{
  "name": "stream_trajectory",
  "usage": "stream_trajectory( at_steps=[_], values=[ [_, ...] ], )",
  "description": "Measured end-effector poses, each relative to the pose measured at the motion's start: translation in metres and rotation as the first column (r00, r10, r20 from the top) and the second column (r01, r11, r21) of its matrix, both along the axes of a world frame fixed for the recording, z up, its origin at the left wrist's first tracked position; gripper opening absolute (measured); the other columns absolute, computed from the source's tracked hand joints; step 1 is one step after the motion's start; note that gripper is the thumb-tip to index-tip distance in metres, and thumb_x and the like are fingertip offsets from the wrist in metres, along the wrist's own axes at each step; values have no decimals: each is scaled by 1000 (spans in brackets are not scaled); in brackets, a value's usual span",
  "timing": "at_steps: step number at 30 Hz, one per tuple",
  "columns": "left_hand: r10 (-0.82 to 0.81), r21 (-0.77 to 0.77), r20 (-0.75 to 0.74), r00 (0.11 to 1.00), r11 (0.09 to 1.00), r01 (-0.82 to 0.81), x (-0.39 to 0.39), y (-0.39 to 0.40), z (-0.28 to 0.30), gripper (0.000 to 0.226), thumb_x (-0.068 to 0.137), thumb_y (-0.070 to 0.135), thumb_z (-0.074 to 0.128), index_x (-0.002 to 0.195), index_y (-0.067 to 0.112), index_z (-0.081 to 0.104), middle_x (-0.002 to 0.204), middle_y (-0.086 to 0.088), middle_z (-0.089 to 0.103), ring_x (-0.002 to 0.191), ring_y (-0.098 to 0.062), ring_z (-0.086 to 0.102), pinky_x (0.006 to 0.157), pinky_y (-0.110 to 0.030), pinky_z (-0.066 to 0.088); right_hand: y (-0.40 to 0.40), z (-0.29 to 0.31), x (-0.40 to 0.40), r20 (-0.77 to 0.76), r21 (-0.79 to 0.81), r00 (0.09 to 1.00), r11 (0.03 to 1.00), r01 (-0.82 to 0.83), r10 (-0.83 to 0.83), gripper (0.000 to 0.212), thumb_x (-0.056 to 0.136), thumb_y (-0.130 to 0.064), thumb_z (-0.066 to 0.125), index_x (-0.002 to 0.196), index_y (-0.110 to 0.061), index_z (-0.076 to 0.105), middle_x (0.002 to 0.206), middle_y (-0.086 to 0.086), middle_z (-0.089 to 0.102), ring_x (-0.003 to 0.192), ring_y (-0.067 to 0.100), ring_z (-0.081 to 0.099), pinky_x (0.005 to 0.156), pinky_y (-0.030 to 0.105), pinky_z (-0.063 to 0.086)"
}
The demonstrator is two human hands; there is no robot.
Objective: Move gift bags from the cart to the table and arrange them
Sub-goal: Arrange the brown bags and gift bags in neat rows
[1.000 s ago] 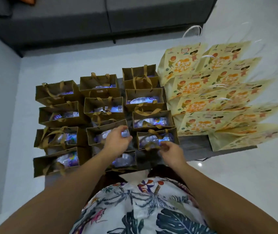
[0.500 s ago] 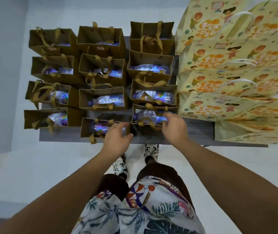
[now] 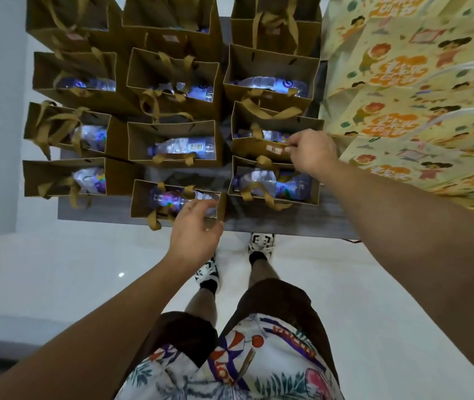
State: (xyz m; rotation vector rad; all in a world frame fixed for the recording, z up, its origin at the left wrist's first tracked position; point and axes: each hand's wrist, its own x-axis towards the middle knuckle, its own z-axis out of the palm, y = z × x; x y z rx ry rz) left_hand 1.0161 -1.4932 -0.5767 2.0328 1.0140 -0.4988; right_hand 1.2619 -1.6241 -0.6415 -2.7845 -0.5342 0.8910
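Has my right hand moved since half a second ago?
Yes. The right hand went from the nearest right-column brown bag up to the next bag's tag.

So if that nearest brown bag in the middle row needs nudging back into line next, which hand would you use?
Probably the left hand: it already touches the near edge of that bag, which sits forward of its neighbours. The right hand is busy pinching the tagged bag farther back.
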Motion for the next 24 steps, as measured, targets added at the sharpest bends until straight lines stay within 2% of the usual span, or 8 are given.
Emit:
stream_trajectory(
  at_steps=[5,9,13,15,17,19,22,24],
  values=[
    [-3,-10,-4,1000,1000,3,8,-2,0,45,94,22,68,138,23,57,145,-3,48,128,-24,51,107,-46,48,-4,4,-9,16,69,1000,997,18,-20,23,98,-37,60,115,-30,74,104,0,73,103,27,64,83,37,52],
    [0,-14,10,1000,1000,1,14,-3,0,45,95,24,68,138,24,56,144,-1,48,128,-22,50,107,-42,47,-5,12,-20,112,303,989,951,61,-99,22,94,-24,60,110,-30,73,94,-4,69,96,18,61,79,29,48],
    [41,-8,3,999,999,-41,12,0,-4,44,94,23,68,137,23,58,144,-2,49,127,-23,51,106,-42,49,10,14,-17,-194,459,969,858,230,-155,20,86,-18,69,98,-32,63,76,-8,61,75,14,59,75,40,55],
    [69,-1,-5,998,998,-69,8,1,-5,43,94,21,69,136,22,59,143,-4,50,126,-25,51,104,-45,50,18,16,-10,-305,457,934,831,317,-189,30,81,-23,79,100,-33,58,82,-7,61,71,11,57,66,34,52],
    [89,15,-19,996,996,-89,5,2,-6,44,93,19,69,136,20,59,143,-6,50,128,-26,50,105,-45,48,22,20,-4,-253,431,962,878,210,-106,46,77,-22,82,113,-31,56,89,-3,64,76,14,61,65,33,54],
    [111,29,-23,994,993,-111,3,1,-9,44,92,19,70,136,20,60,144,-6,50,130,-26,48,107,-44,46,26,24,6,-90,323,994,946,-33,66,62,74,-19,76,128,-32,49,96,-1,65,88,21,64,77,41,57],
    [146,49,-24,989,988,-145,3,0,-14,44,92,19,70,135,21,60,144,-6,50,131,-27,47,108,-46,45,34,23,23,-32,208,980,960,-186,197,75,74,-20,75,142,-28,43,121,4,61,111,26,58,94,40,50],
    [178,53,-6,984,983,-177,3,1,-18,42,92,18,70,133,21,62,142,-6,52,129,-27,48,106,-47,46,39,18,29,23,81,959,955,-285,284,77,76,-22,75,144,-23,40,121,8,59,111,30,58,93,42,51]
  ],
)
